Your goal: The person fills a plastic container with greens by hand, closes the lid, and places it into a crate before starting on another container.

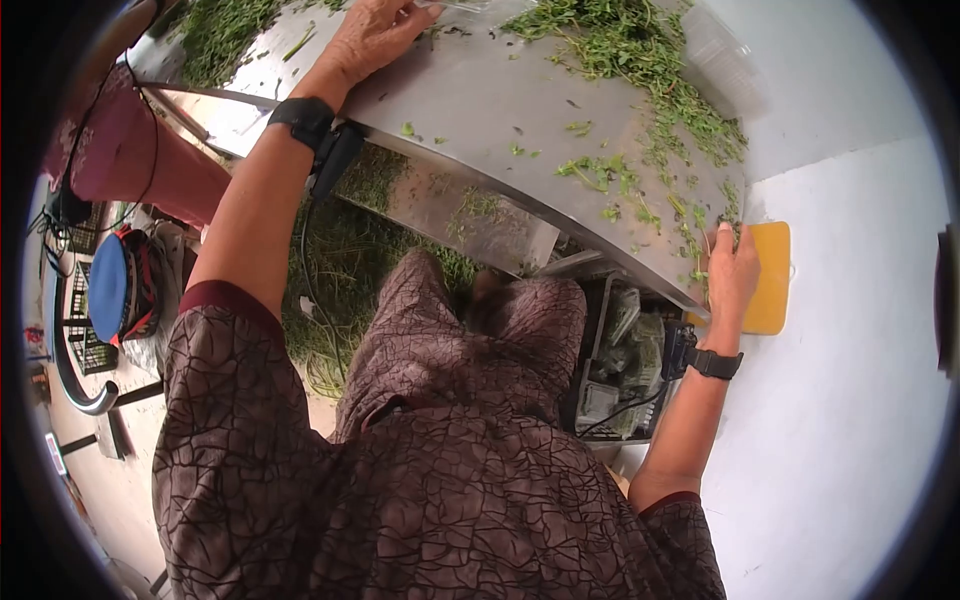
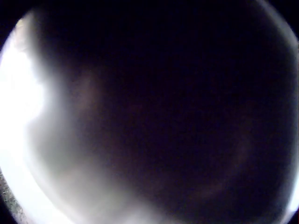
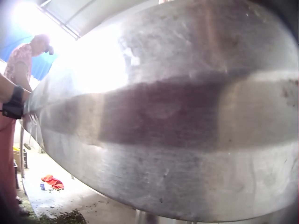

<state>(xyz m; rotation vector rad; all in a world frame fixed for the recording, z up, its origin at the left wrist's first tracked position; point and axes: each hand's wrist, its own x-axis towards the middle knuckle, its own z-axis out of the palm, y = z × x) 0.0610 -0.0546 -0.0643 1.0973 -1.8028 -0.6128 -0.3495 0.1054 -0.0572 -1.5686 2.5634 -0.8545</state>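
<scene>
resting uncurled right grip (image 1: 733,275) on surface (image 1: 470,110) at right of frame; cannot tell state of left grip (image 1: 375,40), upper left; could spill sprigs (image 1: 685,115) by brushing carelessly.

We look forward and steeply down from the head camera, over the wearer's torso (image 1: 450,500) and thighs (image 1: 400,330) to the metal desk (image 1: 450,100). That wide round view reaches the left grip (image 1: 375,38) at its top edge and the right grip (image 1: 733,272) at its right, and shows us a wrist camera (image 1: 338,160) on the left arm's inner side and another on the right's. From the right wrist we face the desk's shiny metal so closely that it fills most of the frame, leaving floor (image 3: 93,205) and a standing person (image 3: 21,65) at left. These two views share the desk and pink clothing. In the left wrist view we see mostly dark blur; its facing we cannot tell.
</scene>
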